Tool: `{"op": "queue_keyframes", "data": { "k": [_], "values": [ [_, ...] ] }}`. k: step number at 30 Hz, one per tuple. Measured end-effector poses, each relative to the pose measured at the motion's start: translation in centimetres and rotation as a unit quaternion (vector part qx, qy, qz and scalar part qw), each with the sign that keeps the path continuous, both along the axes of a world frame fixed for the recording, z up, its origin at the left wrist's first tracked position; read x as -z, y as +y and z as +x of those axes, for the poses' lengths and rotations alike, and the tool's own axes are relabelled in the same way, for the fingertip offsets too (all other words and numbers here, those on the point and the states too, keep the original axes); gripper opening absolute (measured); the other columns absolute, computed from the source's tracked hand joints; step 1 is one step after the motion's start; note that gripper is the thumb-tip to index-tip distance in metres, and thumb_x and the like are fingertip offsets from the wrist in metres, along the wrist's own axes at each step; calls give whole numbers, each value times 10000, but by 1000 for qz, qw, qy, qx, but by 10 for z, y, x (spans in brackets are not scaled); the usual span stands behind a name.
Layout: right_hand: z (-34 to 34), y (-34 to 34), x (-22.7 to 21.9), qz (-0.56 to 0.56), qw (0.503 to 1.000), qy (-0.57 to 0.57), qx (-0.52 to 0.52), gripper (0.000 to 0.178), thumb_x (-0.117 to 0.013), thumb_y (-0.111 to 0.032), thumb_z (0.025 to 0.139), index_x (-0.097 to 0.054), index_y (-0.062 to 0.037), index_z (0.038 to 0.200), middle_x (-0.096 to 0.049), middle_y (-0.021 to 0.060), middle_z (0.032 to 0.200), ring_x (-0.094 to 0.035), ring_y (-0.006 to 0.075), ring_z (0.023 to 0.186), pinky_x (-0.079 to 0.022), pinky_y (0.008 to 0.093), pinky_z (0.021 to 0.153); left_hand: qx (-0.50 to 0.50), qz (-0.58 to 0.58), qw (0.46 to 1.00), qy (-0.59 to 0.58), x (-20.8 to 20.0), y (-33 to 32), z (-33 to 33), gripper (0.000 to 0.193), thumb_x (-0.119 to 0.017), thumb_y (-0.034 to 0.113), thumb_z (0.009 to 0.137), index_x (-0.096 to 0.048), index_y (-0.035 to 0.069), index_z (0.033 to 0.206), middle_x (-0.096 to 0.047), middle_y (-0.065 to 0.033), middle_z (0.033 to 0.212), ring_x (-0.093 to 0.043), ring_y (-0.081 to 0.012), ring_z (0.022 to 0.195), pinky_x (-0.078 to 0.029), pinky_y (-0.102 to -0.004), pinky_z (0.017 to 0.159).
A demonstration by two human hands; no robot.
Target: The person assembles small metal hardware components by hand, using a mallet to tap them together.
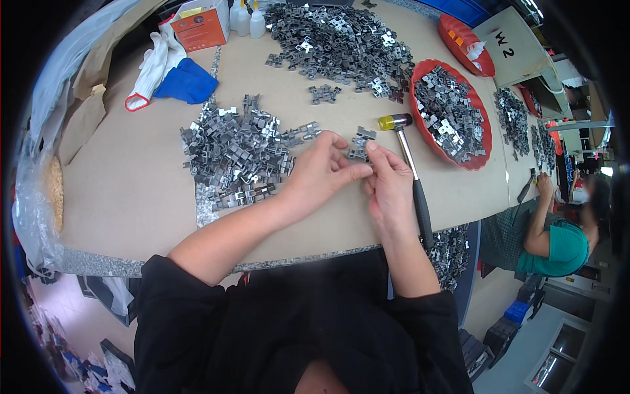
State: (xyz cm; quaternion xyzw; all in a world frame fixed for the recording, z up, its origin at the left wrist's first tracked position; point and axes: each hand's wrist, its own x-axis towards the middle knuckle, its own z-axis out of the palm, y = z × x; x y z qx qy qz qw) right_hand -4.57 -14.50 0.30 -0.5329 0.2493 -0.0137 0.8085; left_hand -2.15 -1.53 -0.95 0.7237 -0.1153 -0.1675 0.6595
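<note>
A small dark-grey metal part (360, 143), apparently made of linked clip-like pieces, is held up between my hands over the table. My right hand (392, 186) pinches it between thumb and fingers. On its other side, my left hand (323, 169) has curled fingers at its lower end, the thumb reaching across to the right fingertips; their exact contact is partly hidden. Just left of my left hand lies a heap of similar metal parts (239, 148). Close by my right hand rests a mallet (408, 154) with a yellow-and-black head and black grip.
A red bowl (486, 131) of metal parts stands to the right, another red bowl (446, 29) behind it. Farther back lie a large heap of parts (338, 49), white bottles (256, 23), an orange-and-white box (200, 27) and gloves (187, 80). A co-worker (558, 246) sits at right.
</note>
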Motion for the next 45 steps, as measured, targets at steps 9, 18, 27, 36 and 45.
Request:
{"op": "queue_keyframes", "data": {
  "k": [9,18,27,36,45],
  "values": [
    [1,8,-4,-57,997,38,-20,187,-636,-175,791,-616,9,820,-551,0,621,-317,1,396,-199,170,328,-101,141,961,-213,4,1,-2,380,-732,171,655,-509,14,920,-547,-84,746,-498,-125,583,-434,-257,512],
    [3,-6,-2,-132,979,103,-120,216,-615,-203,801,-610,12,789,-533,4,563,-337,25,395,-250,210,338,-109,197,939,-259,7,5,3,329,-684,102,620,-549,24,909,-550,-105,818,-540,-225,746,-453,-328,676],
    [-55,-63,-6,-822,558,57,-97,352,-616,-284,770,-516,7,942,-522,144,836,-520,316,820,-429,399,659,-58,232,937,-254,3,9,6,303,-636,105,641,-566,38,928,-547,-108,874,-530,-275,877,-442,-352,763],
    [-93,-58,-32,-631,752,19,-188,262,-379,-201,925,-513,22,901,-511,82,587,-516,193,490,-411,299,464,-56,236,936,-256,3,3,6,300,-638,117,643,-582,33,926,-543,-106,884,-528,-267,881,-443,-353,769],
    [-102,-29,-33,-607,757,22,-243,266,-354,-187,934,-495,37,902,-517,104,573,-518,212,461,-406,314,452,-62,221,933,-278,9,8,5,311,-647,122,642,-580,27,931,-553,-102,867,-538,-269,866,-445,-350,767]
  ]
}}
